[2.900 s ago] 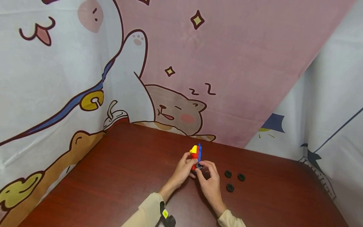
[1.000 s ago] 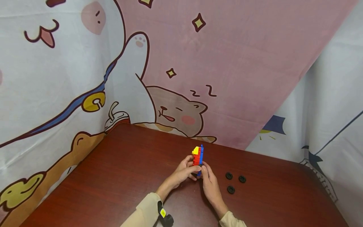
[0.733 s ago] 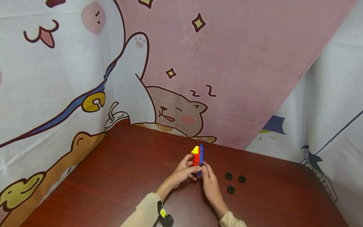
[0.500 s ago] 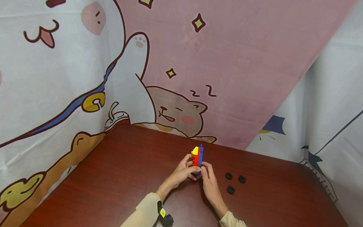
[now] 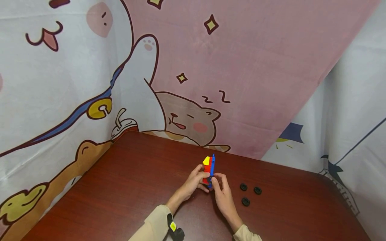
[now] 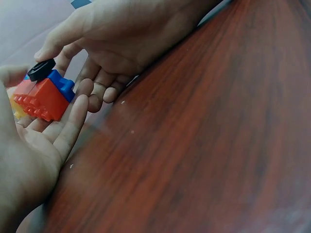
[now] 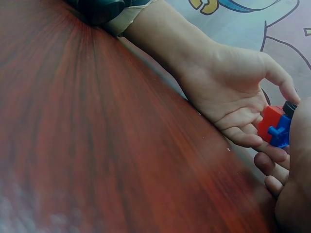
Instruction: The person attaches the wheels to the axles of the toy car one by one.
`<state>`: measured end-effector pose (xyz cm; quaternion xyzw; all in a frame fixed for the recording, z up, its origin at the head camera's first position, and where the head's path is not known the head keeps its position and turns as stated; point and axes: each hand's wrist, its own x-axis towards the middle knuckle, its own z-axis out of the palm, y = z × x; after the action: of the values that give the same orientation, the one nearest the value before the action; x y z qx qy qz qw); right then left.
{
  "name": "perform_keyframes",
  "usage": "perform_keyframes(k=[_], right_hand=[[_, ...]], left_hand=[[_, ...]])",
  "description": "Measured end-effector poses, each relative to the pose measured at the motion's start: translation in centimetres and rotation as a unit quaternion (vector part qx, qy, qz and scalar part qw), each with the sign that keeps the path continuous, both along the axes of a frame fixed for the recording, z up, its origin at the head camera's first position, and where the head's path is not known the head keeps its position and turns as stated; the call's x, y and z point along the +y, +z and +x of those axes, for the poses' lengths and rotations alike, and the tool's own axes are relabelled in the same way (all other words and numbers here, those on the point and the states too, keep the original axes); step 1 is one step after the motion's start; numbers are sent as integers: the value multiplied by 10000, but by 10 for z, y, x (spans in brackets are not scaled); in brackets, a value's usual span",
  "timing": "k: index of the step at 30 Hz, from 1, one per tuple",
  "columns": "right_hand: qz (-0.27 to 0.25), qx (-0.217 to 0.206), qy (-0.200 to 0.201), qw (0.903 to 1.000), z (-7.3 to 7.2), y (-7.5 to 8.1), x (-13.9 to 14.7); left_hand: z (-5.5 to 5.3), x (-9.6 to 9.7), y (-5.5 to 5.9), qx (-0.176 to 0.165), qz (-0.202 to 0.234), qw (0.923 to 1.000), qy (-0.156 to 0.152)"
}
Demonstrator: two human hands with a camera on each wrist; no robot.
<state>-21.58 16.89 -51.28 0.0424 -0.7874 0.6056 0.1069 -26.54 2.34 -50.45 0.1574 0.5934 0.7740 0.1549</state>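
In the head view, my left hand (image 5: 190,184) holds a small toy-brick vehicle (image 5: 207,169) upright above the table. It is built of red, blue and yellow blocks. A black wheel (image 6: 42,70) lies against the side of the red and blue blocks in the left wrist view. My right hand (image 5: 224,197) is close on the right, its thumb and index finger bent at the wheel, the thumb tip on its edge. From the right wrist side, a blue cross-shaped part (image 7: 279,131) shows on the vehicle, and the right hand partly hides the wheel.
Three loose black wheels (image 5: 245,201) lie on the dark red wooden table (image 5: 144,174), right of my right hand. Cloth hangings printed with cartoon animals (image 5: 193,113) stand behind the table and along its sides. A black wrist camera (image 5: 176,229) is strapped to the left sleeve.
Over the last half second the toy vehicle has shifted slightly left, and my left thumb has moved left along it. My right thumb and fingers remain near its lower end. The loose wheels have not moved.
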Motion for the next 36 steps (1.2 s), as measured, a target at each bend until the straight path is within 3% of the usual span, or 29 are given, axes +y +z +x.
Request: perform_keyframes(k=[13, 17, 23, 30, 36], right_hand=[[217, 31, -205, 9995, 0, 3, 1], [28, -110, -286, 9995, -1, 2, 2], [74, -247, -364, 9990, -1, 2, 2], [30, -230, -432, 9988, 1, 3, 1], [24, -158, -611, 9980, 0, 3, 2]], left_hand=[[0, 1, 0, -60, 141, 9998, 143], [1, 0, 1, -64, 134, 9998, 134], [3, 0, 1, 63, -43, 10000, 30], [5, 0, 1, 465, -347, 9981, -210], [7, -1, 2, 549, -506, 9969, -248]])
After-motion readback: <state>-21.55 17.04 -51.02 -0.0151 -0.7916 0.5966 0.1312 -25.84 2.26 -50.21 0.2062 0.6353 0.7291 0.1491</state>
